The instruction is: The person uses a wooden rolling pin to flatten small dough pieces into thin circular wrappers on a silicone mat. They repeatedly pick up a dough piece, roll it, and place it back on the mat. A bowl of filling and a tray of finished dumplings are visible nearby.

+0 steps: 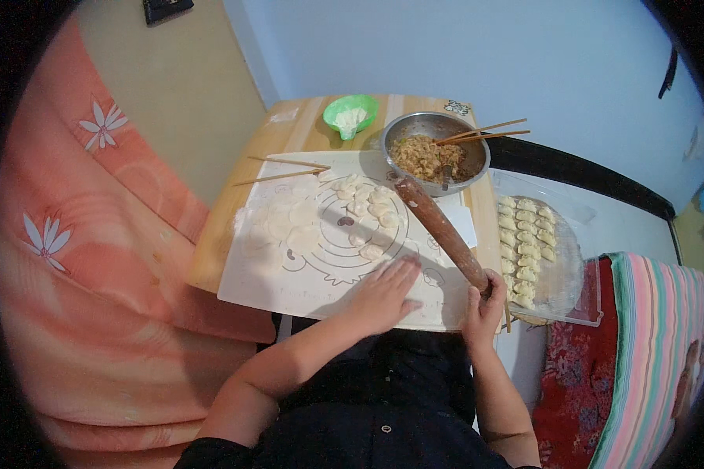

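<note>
My right hand (485,309) grips the near end of a brown wooden rolling pin (442,233), tilted up toward the far left over the mat. Flat on the white printed mat (328,293), my left hand (385,295) has its fingers stretched out. Just beyond those fingertips lies a small dough piece (371,252). Several pale dough pieces (368,199) are clustered farther off, in the mat's middle. Thin round dough wrappers (289,219) overlap on its floury left side. A pair of chopsticks (281,176) rests across the far left edge.
A steel bowl (389,148) of minced filling with chopsticks (485,134) stands at the far right of the wooden table (211,234). Beside it sits a green bowl (364,103) of flour. Right of the table, a clear tray (590,313) holds rows of dumplings (526,246).
</note>
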`<state>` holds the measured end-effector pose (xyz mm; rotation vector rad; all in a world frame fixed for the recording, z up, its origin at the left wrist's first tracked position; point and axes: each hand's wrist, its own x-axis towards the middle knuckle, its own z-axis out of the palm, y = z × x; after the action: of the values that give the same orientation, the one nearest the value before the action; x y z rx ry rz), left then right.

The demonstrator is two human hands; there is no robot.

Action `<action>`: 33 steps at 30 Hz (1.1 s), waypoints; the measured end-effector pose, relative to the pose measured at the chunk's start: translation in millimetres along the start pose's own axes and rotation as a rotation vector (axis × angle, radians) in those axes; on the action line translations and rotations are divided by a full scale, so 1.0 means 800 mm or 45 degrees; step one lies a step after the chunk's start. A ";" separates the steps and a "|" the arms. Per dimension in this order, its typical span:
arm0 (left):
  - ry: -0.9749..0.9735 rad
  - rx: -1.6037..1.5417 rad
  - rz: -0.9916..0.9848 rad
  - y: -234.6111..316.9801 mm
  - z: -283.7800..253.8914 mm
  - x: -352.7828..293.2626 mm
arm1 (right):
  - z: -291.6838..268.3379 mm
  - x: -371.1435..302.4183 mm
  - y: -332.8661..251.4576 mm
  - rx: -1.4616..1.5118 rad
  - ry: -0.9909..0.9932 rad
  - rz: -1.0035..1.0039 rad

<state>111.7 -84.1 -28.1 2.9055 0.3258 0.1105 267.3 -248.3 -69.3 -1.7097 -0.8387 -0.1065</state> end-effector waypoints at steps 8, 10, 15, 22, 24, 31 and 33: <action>0.035 -0.055 -0.029 -0.003 0.006 0.054 | 0.007 0.003 -0.003 0.017 0.040 0.027; -0.008 -0.034 0.087 0.005 0.005 0.028 | 0.004 0.000 0.005 -0.025 0.014 0.002; -0.093 -0.127 -0.169 -0.049 -0.016 0.001 | 0.002 0.003 -0.002 0.016 -0.025 0.009; -0.047 -0.203 -0.115 -0.057 -0.039 0.015 | 0.003 0.003 0.001 0.042 -0.015 0.021; -0.041 -0.159 -0.083 -0.029 -0.023 0.001 | 0.005 0.003 -0.001 0.017 -0.008 0.022; -0.071 0.014 -0.050 -0.010 -0.011 0.000 | 0.007 0.002 0.000 -0.032 -0.014 0.009; -0.110 -0.140 -0.069 -0.020 -0.015 -0.001 | 0.006 0.006 0.002 -0.025 -0.021 0.032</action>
<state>106.2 -66.3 -20.3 2.7807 0.3707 -0.0056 270.1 -242.2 -69.4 -1.7412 -0.8309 -0.0838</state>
